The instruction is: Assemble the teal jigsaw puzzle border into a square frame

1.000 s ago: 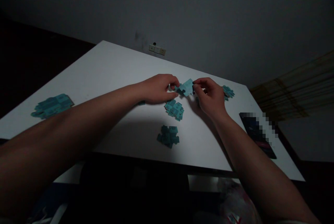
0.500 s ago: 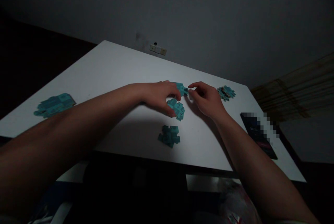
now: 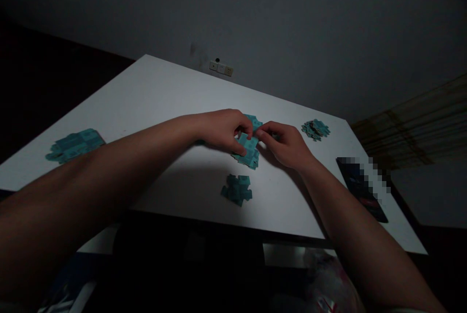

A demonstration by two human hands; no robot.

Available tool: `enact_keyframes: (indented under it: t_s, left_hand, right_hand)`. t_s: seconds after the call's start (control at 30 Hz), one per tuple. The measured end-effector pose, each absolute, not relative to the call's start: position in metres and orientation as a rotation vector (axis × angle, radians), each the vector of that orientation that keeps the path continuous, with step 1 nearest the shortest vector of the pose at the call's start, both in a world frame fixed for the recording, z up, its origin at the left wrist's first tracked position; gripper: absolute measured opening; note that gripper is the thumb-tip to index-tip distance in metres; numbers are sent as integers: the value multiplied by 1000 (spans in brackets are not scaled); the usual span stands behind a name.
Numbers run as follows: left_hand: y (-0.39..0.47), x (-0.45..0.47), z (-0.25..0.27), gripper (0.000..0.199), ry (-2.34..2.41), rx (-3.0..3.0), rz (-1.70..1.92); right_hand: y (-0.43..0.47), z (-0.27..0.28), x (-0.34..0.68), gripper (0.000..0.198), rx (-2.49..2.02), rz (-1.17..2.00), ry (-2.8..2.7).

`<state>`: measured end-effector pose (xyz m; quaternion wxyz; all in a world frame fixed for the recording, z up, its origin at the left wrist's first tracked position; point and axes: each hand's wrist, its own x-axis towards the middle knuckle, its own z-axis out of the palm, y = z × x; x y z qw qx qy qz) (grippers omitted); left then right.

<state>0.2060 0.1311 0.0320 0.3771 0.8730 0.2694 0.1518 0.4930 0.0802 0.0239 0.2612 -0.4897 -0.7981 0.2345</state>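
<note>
Teal jigsaw puzzle pieces lie in small heaps on a white table. In the middle, my left hand (image 3: 225, 129) curls from the left over a pile, its thumb and fingers closed about a light teal puzzle piece (image 3: 249, 143) on top. My right hand (image 3: 286, 143) pinches at the right edge of that piece with thumb and forefinger. Behind the fingers more puzzle pieces (image 3: 254, 120) show, partly hidden by my left hand. Nearer to me lies a small group of puzzle pieces (image 3: 237, 190), apart from both hands.
A flat joined patch of puzzle pieces (image 3: 77, 145) lies at the left, partly behind my left forearm. A loose heap (image 3: 315, 129) is at the back right. A dark picture sheet (image 3: 359, 189) lies by the table's right edge. Wall sockets (image 3: 221, 67) are behind the table.
My right hand has moved left, its fingers closing at the central pile. A light piece now shows on top of that pile, between both hands. My left hand has barely shifted.
</note>
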Motion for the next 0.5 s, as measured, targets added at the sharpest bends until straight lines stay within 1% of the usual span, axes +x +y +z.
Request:
enact_keyframes:
  t_s: [0.13,0.27,0.37,0.5]
  left_hand:
    - [131,208,33,21,682,2089,461]
    - [133,211,37,19,725,1905,623]
    - [135,213,38,16,778,1790,739]
    - [135,215,34,14,776,1689,789]
  right_hand:
    - [80,23,492,46,-1303,624,-2067]
    - [82,21,491,54,-1194,682,-1890]
    - [83,20,491,54,-1119,746,-1808]
    - [84,19,490,53,-1095,783,-1793]
